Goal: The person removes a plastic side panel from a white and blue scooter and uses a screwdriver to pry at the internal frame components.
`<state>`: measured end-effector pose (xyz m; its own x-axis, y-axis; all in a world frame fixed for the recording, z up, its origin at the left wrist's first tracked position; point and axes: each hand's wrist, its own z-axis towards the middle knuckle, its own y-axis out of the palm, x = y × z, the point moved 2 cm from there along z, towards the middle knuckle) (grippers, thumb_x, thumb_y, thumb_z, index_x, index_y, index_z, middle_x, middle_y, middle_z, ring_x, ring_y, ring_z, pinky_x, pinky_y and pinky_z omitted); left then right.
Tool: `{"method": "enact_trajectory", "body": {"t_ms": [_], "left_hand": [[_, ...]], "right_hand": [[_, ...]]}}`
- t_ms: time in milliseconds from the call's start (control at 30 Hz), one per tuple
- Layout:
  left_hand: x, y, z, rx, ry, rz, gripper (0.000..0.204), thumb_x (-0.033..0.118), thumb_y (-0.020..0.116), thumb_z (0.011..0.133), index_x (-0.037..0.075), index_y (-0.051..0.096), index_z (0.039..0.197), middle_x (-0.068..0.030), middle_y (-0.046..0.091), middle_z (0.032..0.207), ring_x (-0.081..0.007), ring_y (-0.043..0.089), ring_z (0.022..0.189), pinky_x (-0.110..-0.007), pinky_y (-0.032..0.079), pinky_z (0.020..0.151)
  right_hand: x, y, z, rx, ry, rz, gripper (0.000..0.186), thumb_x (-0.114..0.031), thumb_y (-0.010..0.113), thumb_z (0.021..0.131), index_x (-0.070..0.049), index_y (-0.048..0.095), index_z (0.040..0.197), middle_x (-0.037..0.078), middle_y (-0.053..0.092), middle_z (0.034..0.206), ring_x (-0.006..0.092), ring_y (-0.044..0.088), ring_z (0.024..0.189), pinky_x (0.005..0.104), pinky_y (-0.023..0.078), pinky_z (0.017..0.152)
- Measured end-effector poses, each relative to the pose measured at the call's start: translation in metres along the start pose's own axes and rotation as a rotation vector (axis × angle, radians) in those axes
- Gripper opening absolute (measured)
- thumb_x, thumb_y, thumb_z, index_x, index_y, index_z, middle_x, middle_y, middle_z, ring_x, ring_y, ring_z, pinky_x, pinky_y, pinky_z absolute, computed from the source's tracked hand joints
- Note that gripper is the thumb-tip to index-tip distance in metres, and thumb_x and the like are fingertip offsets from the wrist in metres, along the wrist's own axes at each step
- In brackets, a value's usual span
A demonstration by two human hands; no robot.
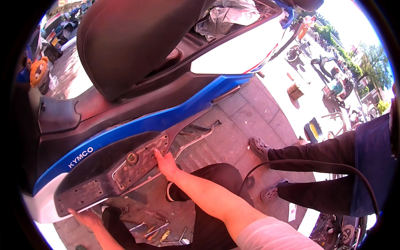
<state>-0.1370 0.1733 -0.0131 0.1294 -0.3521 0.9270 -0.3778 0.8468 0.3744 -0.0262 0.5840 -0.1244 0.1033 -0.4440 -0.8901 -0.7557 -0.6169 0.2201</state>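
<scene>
A scooter with blue and white side panels [166, 116] stands in front of me. Along its near side runs a dark plastic footboard [100, 171] with screw holes and a round opening [132, 157]. My right hand [167, 165] grips the footboard's near edge, one digit lying on top; its other fingers are partly hidden. At the left, my left hand [86, 218] is held against the underside of the footboard's front end, with its fingers stretched out. The black seat [133, 41] is tipped up, and crumpled grey plastic [227, 18] lies in the storage space beneath it.
Screwdrivers, wrenches and pliers [158, 229] lie on the paving below. A bent metal tube [193, 141] shows beside the footboard. To the right stands a person in dark trousers [316, 156], a black hose [308, 161] crossing in front. A wooden block [295, 91] sits farther off.
</scene>
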Motion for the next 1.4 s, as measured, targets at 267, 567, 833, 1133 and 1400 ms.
{"method": "enact_trajectory", "body": {"t_ms": [267,567,833,1133,1400], "left_hand": [[0.002,-0.006,0.0,0.024,-0.03,-0.023,0.081,0.065,0.054,0.101,0.01,0.039,0.159,-0.0109,0.044,0.16,-0.0273,0.044,0.144,-0.05,0.035,0.116],[-0.012,-0.024,0.015,-0.024,-0.055,-0.024,0.086,0.067,0.058,0.098,0.01,0.038,0.159,-0.0107,0.045,0.159,-0.0269,0.045,0.143,-0.048,0.035,0.116],[0.01,-0.024,0.007,-0.173,-0.062,-0.045,0.084,0.06,0.072,0.093,0.009,0.043,0.154,-0.0099,0.053,0.151,-0.0277,0.048,0.141,-0.049,0.035,0.117],[0.05,-0.026,-0.008,-0.201,-0.162,-0.167,0.127,0.066,0.079,0.082,0.009,0.001,0.165,-0.0196,0.029,0.162,-0.0349,0.03,0.151,-0.053,0.025,0.122],[0.057,-0.045,0.002,-0.213,-0.168,-0.112,0.086,0.063,0.07,0.092,0.003,0.046,0.149,-0.0144,0.051,0.149,-0.0299,0.042,0.141,-0.051,0.028,0.118]], "right_hand": [[0.008,0.005,-0.004,-0.004,-0.049,-0.029,0.04,-0.032,0.062,0.107,-0.003,0.062,0.134,0.007,0.071,0.121,0.0169,0.063,0.109,0.0348,0.048,0.097],[-0.006,0.0,-0.006,0.125,0.065,-0.197,0.057,-0.044,0.067,0.102,0.003,0.059,0.134,0.016,0.068,0.127,0.0236,0.063,0.117,0.0367,0.048,0.1],[-0.006,0.012,-0.026,0.273,0.034,-0.355,0.068,-0.041,0.068,0.101,0.009,0.049,0.141,0.025,0.059,0.138,0.0314,0.061,0.121,0.0429,0.051,0.1],[-0.026,0.06,-0.1,-0.262,-0.285,-0.562,0.015,-0.01,0.06,0.101,-0.001,0.057,0.112,0.006,0.062,0.099,0.0191,0.06,0.089,0.0355,0.052,0.083],[0.076,0.097,-0.162,-1.203,-0.503,-1.754,0.029,-0.028,0.063,0.097,-0.004,0.066,0.113,0.022,0.071,0.105,0.0407,0.067,0.108,0.0481,0.052,0.096]]}}
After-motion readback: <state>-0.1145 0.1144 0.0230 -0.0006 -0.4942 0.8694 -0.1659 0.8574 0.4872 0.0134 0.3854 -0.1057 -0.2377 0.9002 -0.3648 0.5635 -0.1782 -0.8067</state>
